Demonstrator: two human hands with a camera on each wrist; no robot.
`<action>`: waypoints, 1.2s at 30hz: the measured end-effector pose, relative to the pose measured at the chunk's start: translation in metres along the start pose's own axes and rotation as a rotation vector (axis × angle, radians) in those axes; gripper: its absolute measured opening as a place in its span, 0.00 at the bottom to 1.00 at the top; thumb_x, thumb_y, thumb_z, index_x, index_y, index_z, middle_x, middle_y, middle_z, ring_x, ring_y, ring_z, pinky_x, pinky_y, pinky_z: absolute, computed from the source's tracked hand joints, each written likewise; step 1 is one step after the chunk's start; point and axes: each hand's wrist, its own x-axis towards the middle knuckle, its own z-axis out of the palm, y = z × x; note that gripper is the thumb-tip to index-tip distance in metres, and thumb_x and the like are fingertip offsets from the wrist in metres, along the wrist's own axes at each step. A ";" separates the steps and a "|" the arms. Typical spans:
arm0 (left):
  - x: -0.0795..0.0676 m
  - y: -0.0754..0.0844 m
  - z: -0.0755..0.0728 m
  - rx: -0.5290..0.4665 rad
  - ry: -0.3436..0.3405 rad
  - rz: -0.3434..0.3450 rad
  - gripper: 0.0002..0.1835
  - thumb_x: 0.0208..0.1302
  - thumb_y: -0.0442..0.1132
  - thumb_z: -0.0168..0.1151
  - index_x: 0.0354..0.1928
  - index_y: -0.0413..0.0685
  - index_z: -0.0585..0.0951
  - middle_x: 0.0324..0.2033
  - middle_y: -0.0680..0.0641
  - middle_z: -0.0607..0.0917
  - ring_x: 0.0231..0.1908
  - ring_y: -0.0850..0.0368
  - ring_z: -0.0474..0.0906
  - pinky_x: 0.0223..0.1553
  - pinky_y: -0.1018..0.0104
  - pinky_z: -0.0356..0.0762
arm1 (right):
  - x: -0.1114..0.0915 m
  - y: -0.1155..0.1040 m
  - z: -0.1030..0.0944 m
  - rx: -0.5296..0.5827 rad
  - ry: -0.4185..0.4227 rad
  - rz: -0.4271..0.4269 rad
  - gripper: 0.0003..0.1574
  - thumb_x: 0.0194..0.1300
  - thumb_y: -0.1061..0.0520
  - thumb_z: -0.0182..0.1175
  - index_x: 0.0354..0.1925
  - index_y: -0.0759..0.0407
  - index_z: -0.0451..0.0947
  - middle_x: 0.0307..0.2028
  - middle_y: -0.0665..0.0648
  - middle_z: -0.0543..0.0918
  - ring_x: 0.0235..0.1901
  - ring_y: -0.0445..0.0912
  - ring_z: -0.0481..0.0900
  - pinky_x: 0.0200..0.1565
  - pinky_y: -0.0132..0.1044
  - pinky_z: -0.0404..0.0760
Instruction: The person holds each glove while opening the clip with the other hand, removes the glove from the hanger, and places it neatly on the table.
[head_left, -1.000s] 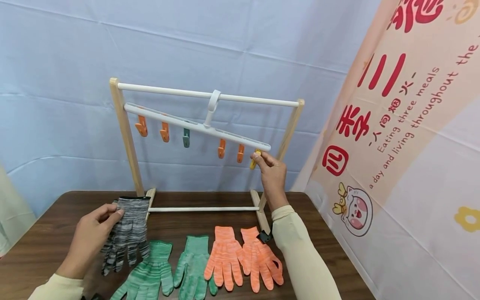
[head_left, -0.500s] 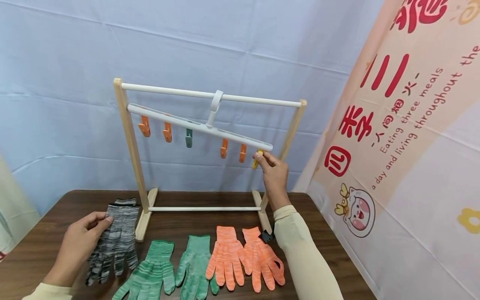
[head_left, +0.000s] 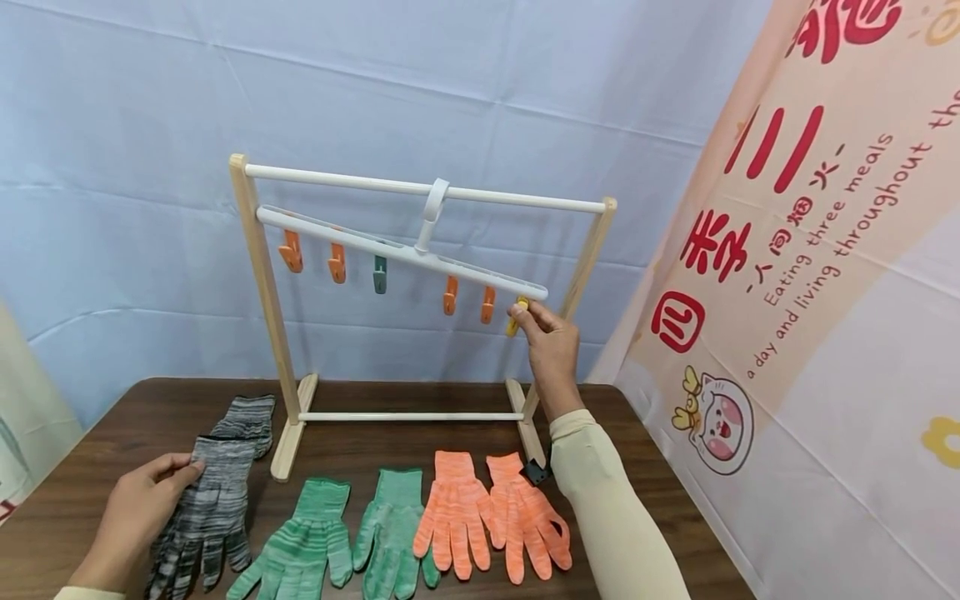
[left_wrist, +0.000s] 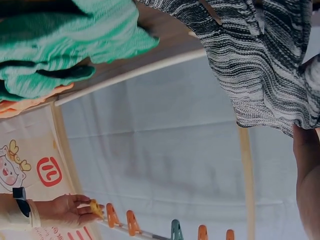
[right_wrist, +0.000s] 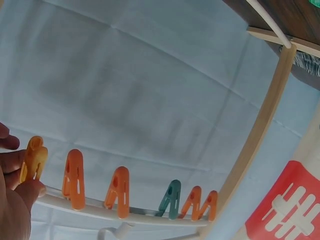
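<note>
Pinched at its cuff edge, a grey-and-black knit glove (head_left: 213,500) is in my left hand (head_left: 138,512), fingers of the glove toward me. In the left wrist view the glove (left_wrist: 250,65) fills the upper right. Behind it on the table lies a second grey glove (head_left: 251,417), partly covered. My right hand (head_left: 553,350) pinches a yellow clothespin (head_left: 517,318) at the low right end of a tilted white hanger bar (head_left: 360,242). In the right wrist view, thumb and fingers are on the clothespin (right_wrist: 34,160).
Orange clothespins (head_left: 337,265) and a green one (head_left: 380,275) hang along the bar. The hanger hooks on a wooden rack (head_left: 262,283). Two green gloves (head_left: 303,529) and two orange gloves (head_left: 453,508) lie on the brown table (head_left: 420,400). A printed cloth (head_left: 795,275) hangs at right.
My left hand has drawn the grey glove left and toward me, away from the rack's foot, uncovering the second grey glove. My right hand stays on the yellow clothespin.
</note>
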 end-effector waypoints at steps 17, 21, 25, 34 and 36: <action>0.006 -0.028 0.011 0.123 -0.077 0.007 0.37 0.63 0.60 0.49 0.57 0.30 0.68 0.52 0.28 0.71 0.46 0.32 0.69 0.36 0.47 0.70 | 0.008 0.015 -0.002 -0.042 0.040 -0.048 0.26 0.48 0.42 0.68 0.42 0.56 0.84 0.39 0.52 0.84 0.44 0.41 0.78 0.45 0.36 0.75; 0.010 -0.034 0.011 0.164 -0.084 0.042 0.35 0.63 0.58 0.51 0.54 0.30 0.70 0.46 0.30 0.76 0.40 0.37 0.73 0.32 0.51 0.70 | 0.007 0.016 -0.002 -0.048 0.036 -0.047 0.25 0.49 0.42 0.68 0.42 0.57 0.84 0.39 0.52 0.84 0.43 0.41 0.78 0.44 0.36 0.75; 0.012 -0.037 0.012 0.205 -0.088 0.056 0.34 0.62 0.57 0.53 0.53 0.29 0.71 0.42 0.32 0.78 0.36 0.40 0.75 0.29 0.54 0.70 | 0.007 0.017 -0.002 -0.053 0.036 -0.038 0.22 0.50 0.45 0.68 0.42 0.54 0.84 0.40 0.52 0.84 0.42 0.41 0.78 0.43 0.35 0.75; 0.011 -0.034 0.011 0.317 -0.092 0.029 0.33 0.61 0.59 0.53 0.52 0.34 0.74 0.43 0.31 0.78 0.31 0.42 0.76 0.24 0.51 0.69 | 0.002 0.004 -0.003 -0.068 0.026 -0.048 0.22 0.53 0.50 0.68 0.47 0.55 0.82 0.37 0.58 0.83 0.31 0.45 0.75 0.30 0.30 0.70; 0.011 -0.033 0.010 0.345 -0.100 0.022 0.32 0.61 0.60 0.53 0.51 0.36 0.74 0.43 0.31 0.78 0.31 0.42 0.76 0.23 0.50 0.68 | -0.001 -0.003 -0.002 -0.064 0.014 -0.057 0.22 0.55 0.53 0.67 0.48 0.58 0.80 0.36 0.61 0.82 0.30 0.48 0.75 0.29 0.29 0.70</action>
